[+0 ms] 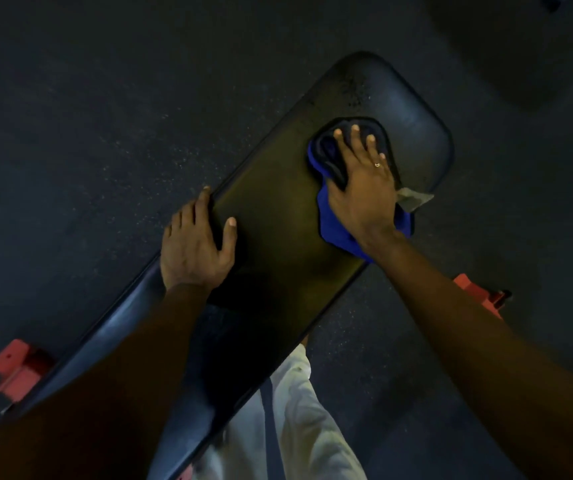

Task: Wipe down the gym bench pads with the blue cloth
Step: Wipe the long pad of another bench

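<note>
1. Fingers (357,142) of the right hand (361,188) lie straight and slightly spread, pressed flat on the cloth (337,225). None of them curls round it, and the palm bears down on it too.
2. A ring (377,164) sits on one finger of that hand.
3. The cloth is blue with dark folds, bunched up under the hand. It lies on the far half of the pad (278,202), short of the rounded end. Its near corner reaches the pad's right edge beneath the wrist.
4. The left hand (193,251) rests on the pad's left edge, about midway along. Its thumb (229,232) stretches flat on the top surface, the index finger lies straight along the rim, and the other fingers drape loosely over the side. It holds nothing.
5. The two hands are well apart, with bare pad between them.
6. A pale tag (413,199) sticks out at the pad's right edge, just beside the right hand.
7. Red feet (18,368) of the frame show on either side of the pad, on the dark speckled floor (70,116).
8. Pale clothing (295,410) of the person shows below the pad's right edge.
</note>
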Demonstrator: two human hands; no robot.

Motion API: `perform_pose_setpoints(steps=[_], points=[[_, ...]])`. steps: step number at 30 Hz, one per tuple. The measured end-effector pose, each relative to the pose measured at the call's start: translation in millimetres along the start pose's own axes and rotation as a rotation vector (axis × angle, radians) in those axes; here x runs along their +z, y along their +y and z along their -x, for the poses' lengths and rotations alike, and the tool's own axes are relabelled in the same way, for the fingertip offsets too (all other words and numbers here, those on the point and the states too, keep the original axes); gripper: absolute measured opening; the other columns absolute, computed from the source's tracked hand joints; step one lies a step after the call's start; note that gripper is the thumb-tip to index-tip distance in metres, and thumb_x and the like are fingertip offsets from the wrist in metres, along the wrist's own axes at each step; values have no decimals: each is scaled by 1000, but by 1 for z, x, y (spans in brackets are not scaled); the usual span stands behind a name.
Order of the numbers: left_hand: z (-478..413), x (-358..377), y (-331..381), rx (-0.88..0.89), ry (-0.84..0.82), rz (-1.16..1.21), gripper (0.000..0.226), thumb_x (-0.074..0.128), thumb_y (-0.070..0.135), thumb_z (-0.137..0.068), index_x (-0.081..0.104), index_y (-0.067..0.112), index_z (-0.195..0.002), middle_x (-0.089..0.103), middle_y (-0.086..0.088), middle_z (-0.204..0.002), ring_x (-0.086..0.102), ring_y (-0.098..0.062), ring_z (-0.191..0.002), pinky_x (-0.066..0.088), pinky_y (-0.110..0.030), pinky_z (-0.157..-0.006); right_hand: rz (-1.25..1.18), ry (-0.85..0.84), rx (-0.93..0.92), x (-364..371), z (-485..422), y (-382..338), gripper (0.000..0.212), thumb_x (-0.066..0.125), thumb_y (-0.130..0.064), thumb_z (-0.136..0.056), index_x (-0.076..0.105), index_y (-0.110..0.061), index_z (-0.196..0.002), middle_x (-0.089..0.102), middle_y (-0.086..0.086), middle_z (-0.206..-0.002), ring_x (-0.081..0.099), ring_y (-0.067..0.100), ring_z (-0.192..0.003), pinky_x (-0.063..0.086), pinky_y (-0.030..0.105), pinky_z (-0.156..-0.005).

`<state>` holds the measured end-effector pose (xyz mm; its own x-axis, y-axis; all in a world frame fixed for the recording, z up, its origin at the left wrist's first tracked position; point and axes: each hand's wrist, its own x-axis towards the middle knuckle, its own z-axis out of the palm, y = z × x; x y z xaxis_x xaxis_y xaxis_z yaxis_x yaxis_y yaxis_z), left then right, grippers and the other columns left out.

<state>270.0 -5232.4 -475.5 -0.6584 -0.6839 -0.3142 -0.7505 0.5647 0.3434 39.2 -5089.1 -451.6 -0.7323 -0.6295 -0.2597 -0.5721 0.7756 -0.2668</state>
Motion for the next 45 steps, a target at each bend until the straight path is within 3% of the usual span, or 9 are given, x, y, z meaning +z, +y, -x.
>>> perform_pose_setpoints(steps=[4, 8, 11, 16, 20, 26, 32, 36, 45], points=[[1, 1, -4, 4, -3, 22, 76, 28, 62, -101, 29, 12, -158, 51, -19, -144, 51, -36, -129, 46, -53, -104, 67, -143, -344, 1, 12, -9, 76, 61, -33, -92, 27, -29, -160, 21, -1, -168, 19, 27, -155, 16, 46, -126], [-1, 3, -4, -1, 5, 34, 78, 27, 62, -101, 26, 10, -159, 49, -19, -146, 50, -34, -129, 45, -51, -106, 34, -107, -228, -7, -15, -10, 74, 57, -37, -94, 24, -32, -160, 17, -5, -169, 13, 20, -156, 9, 44, -127], [0, 2, -4, -15, -20, 31, 79, 26, 62, -101, 25, 9, -159, 50, -19, -146, 51, -34, -130, 45, -51, -106, 26, -66, -115, 3, -16, -46, 73, 57, -40, -95, 26, -28, -160, 16, 2, -170, 12, 29, -156, 11, 47, -126], [2, 2, -4, -47, -19, 91, 80, 30, 59, -102, 19, 5, -161, 44, -18, -154, 47, -33, -136, 42, -47, -111, 94, -208, -387, 11, -23, -89, 70, 61, -41, -91, 38, -25, -155, 29, 1, -166, 15, 30, -156, 10, 46, -127], [1, 0, -5, -54, -49, 101, 78, 29, 59, -103, 18, 9, -162, 46, -19, -152, 49, -34, -135, 42, -49, -111, 115, -266, -521, 1, -53, -77, 67, 58, -44, -87, 49, -15, -148, 50, 5, -153, 31, 27, -150, 19, 44, -125], [-2, -6, -4, 2, -118, 41, 65, 34, 52, -105, 26, 18, -160, 49, -18, -147, 52, -35, -130, 42, -52, -108, 88, -142, -235, -15, -79, -55, 71, 57, -46, -90, 43, -15, -152, 42, 7, -158, 26, 27, -153, 17, 45, -127], [-4, -10, -7, -29, -183, 63, 67, 33, 53, -102, 34, 12, -156, 56, -18, -142, 57, -36, -123, 44, -53, -103, 187, -301, -492, 0, -59, -91, 64, 63, -46, -84, 56, -14, -138, 61, 7, -140, 42, 28, -143, 23, 47, -124], [-6, -10, -7, -21, -192, 55, 67, 33, 53, -103, 34, 12, -156, 57, -17, -142, 58, -35, -124, 43, -54, -105, 136, -169, -373, -18, -88, -58, 68, 59, -46, -83, 56, -11, -140, 58, 14, -143, 47, 31, -140, 29, 45, -121], [-6, -8, -6, -47, -166, 89, 67, 31, 54, -102, 33, 16, -158, 57, -18, -142, 59, -38, -122, 45, -55, -100, 34, 0, -31, -20, -73, -25, 77, 54, -49, -93, 27, -21, -160, 25, -1, -167, 16, 19, -156, 22, 46, -126]])
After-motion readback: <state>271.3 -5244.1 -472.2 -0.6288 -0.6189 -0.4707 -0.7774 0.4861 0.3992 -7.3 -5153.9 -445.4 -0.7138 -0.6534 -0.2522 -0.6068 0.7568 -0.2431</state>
